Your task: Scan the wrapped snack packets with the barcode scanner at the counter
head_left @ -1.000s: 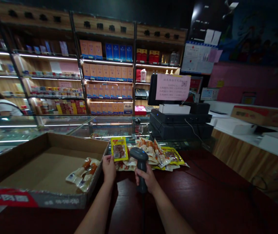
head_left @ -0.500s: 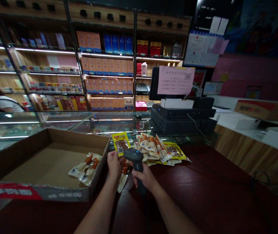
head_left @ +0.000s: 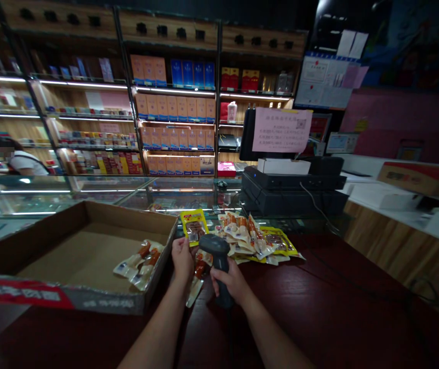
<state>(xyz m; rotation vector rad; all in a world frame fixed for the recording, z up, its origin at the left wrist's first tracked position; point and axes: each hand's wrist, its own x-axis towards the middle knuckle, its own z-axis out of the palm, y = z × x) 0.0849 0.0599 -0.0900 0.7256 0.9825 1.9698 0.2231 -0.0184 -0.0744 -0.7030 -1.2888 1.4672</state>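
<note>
Over the dark red worktop point(head_left: 319, 312), head view: right hand point(head_left: 232, 283) clamped round the handle of a scanner point(head_left: 216, 245), scanner head upward. Left hand point(head_left: 182, 260) has curled fingers; a food packet point(head_left: 199, 271) lies along its inner side, left of the scanner handle. Cannot tell whether it grips this. Yellow packet point(head_left: 194, 225) just beyond the fingertips. Packet pile point(head_left: 244, 236) behind the scanner; cardboard box point(head_left: 58, 251) to the left.
</note>
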